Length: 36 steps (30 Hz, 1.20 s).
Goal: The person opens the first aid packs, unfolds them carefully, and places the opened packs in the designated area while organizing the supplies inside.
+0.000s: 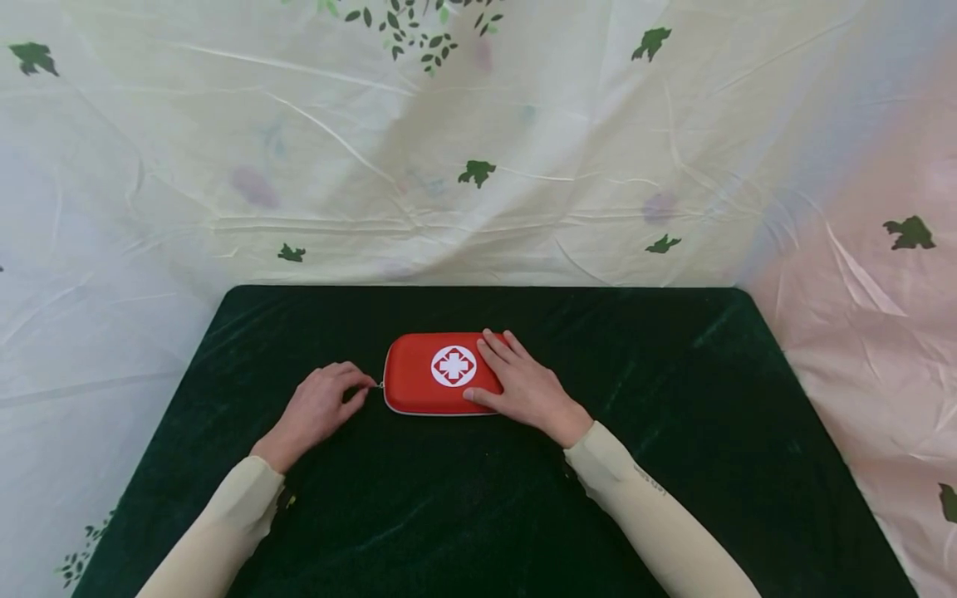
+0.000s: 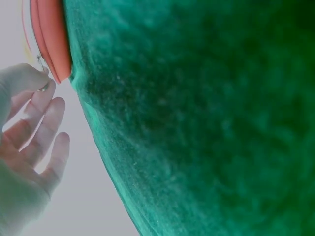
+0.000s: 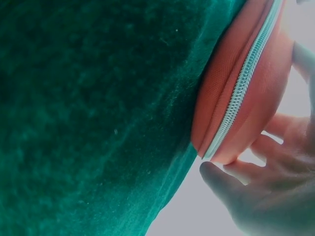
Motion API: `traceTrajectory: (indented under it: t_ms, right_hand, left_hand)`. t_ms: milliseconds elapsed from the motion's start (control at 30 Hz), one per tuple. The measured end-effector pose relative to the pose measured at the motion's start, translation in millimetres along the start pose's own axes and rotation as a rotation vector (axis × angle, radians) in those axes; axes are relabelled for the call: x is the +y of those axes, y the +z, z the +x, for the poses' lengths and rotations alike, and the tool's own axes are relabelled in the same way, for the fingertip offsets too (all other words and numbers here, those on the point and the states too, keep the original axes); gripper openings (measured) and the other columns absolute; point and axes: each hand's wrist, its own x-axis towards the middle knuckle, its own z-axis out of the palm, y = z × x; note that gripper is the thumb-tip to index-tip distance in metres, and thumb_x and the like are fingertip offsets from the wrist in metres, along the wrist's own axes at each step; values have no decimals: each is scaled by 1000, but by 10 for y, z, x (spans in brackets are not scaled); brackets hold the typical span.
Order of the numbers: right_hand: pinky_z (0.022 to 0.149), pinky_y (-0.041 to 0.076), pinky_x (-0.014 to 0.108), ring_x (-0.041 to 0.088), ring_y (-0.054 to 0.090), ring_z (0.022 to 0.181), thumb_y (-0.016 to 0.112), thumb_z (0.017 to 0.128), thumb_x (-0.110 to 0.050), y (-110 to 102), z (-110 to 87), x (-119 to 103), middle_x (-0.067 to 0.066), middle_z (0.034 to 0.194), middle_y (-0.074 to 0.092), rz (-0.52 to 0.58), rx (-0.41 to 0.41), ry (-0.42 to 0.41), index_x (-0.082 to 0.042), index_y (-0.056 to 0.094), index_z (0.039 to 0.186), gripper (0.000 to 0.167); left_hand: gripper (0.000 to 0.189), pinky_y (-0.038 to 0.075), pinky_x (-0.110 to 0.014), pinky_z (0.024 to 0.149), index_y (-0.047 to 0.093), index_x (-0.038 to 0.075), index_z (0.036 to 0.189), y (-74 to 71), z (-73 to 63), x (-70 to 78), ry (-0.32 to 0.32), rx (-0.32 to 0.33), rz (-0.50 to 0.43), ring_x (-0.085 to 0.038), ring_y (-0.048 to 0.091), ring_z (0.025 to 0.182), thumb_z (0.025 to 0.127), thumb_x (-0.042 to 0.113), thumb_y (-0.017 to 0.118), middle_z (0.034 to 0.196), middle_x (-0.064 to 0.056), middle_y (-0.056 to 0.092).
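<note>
A red zippered first-aid case (image 1: 411, 378) with a white cross emblem lies flat on the dark green cloth. At its left end my left hand (image 1: 317, 407) pinches the small metal zipper pull (image 2: 44, 88) between thumb and forefinger, the other fingers loosely bent. My right hand (image 1: 529, 387) rests on the right part of the case, fingers extended over its top. The silver zipper teeth (image 3: 236, 96) run closed along the side seen in the right wrist view. That hand covers the case's right end in the head view.
The green velvet cloth (image 1: 449, 515) covers the table, whose far edge meets a pale hanging curtain (image 1: 568, 166) with green leaf prints. More curtain (image 1: 860, 332) hangs along the right side and the left.
</note>
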Motion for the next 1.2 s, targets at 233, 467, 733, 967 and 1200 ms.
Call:
traceTrajectory:
  t_ms: [233, 467, 733, 967, 1200]
  right_hand:
    - [111, 43, 58, 27, 7, 159, 60, 94, -67, -10, 1, 3, -5, 174, 8, 8, -10, 9, -22, 21, 167, 94]
    - [109, 45, 57, 27, 8, 159, 61, 94, -66, -18, 2, 4, -4, 174, 9, 3, -9, 6, -22, 21, 167, 94]
    - [112, 43, 55, 27, 7, 159, 61, 95, -65, -22, -2, -6, -3, 174, 9, 0, -9, 3, -21, 21, 167, 93]
    - [113, 41, 55, 28, 6, 159, 61, 95, -65, -18, 2, -7, -3, 174, 9, 0, -10, 2, -21, 21, 167, 93]
    - [115, 39, 55, 28, 6, 159, 60, 95, -66, -13, 17, -10, -3, 174, 8, -3, -12, 6, -21, 21, 167, 93]
  left_hand:
    - [19, 56, -43, 80, 76, 12, 111, -3, -43, 23, -5, -5, -14, -12, 64, 84, 92, 13, 76, 99, 0, 70]
    - [21, 53, -36, 76, 76, 14, 113, 8, -112, 52, -12, -20, -43, -5, 59, 79, 92, 13, 76, 96, 5, 67]
    - [25, 51, -29, 72, 76, 14, 116, 20, -177, 81, -1, -25, -66, 1, 55, 75, 91, 13, 77, 94, 8, 66]
    - [25, 52, -25, 69, 77, 14, 116, 16, -208, 100, 2, -23, -90, 2, 55, 73, 91, 12, 78, 93, 8, 65]
    - [24, 51, -25, 68, 76, 13, 115, 22, -228, 105, 9, -27, -107, 3, 56, 74, 91, 11, 77, 94, 9, 65]
